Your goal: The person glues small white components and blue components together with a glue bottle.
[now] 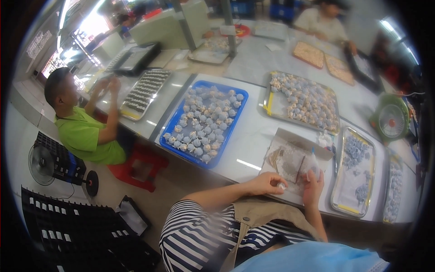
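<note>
Busy workroom, with a white, smooth-topped bench [258, 131] running across the view. On the bench, left of the work spot: a blue rectangular plastic tray [222, 87] full of small grey-blue rounded pieces [197, 143]. Beyond: a silvery metal tray with yellow-taped edges [267, 109], bearing similar pieces. To the right: a long pale-lined metal tray [346, 186] with blue-grey bits.

Location of the small pale rounded piece [281, 185]: at the fingertips of the left hand [267, 183], over the near part of an open grey-brown cardboard box [299, 141]. Judged light, tiny and easily rolled; probably fairly stiff, with any thin edges perhaps fragile. Cannot tell surface or material at this size. Best held lightly by the sides, between thumb and forefinger, keeping the upper face free.

In the right hand [312, 188]: a translucent squeeze bottle with a blue tip [312, 164]. Likely light and soft-walled, so best gripped around the body with gentle pressure.

Hands apart from each other, both low over the box. Left: pinched on the piece, forearm slanting in from the lower left, elbow out. Right: fingers wrapped around the bottle, tip pointing upward and away, forearm rising steeply from below.
</note>
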`<state>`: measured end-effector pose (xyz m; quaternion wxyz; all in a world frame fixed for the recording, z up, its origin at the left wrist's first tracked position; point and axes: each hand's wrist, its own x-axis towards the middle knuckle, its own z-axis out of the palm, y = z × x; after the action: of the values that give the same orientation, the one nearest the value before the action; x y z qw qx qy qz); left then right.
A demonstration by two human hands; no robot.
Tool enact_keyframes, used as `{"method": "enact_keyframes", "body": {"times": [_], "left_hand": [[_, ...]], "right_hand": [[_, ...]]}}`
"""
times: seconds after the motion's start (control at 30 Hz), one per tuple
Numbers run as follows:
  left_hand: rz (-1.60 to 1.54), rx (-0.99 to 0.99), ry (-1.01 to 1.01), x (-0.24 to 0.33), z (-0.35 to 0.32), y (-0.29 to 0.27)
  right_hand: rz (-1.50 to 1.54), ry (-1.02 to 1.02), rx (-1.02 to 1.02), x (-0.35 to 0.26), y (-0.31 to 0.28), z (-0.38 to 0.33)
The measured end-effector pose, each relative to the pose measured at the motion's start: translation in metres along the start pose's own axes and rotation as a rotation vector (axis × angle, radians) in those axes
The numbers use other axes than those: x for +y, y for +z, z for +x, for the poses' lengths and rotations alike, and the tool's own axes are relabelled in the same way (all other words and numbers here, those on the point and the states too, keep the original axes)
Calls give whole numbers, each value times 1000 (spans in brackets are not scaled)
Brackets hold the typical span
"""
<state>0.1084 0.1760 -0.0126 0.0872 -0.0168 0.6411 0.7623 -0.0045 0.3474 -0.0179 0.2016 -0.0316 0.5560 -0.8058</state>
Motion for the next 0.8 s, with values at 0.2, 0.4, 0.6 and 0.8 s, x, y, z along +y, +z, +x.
{"method": "enact_keyframes", "body": {"times": [0.2,0.4,0.6,0.8], "left_hand": [[-215,56,-208,10,29,9],[-352,277,-28,-5,55,24],[-351,281,-52,8,71,54],[-261,333,20,-5,70,67]], "right_hand": [[-92,-122,98,23,-55,37],[197,31,100,-5,-66,25],[23,-3,160,-35,-74,11],[-444,-309,77,-57,-79,-11]]}}
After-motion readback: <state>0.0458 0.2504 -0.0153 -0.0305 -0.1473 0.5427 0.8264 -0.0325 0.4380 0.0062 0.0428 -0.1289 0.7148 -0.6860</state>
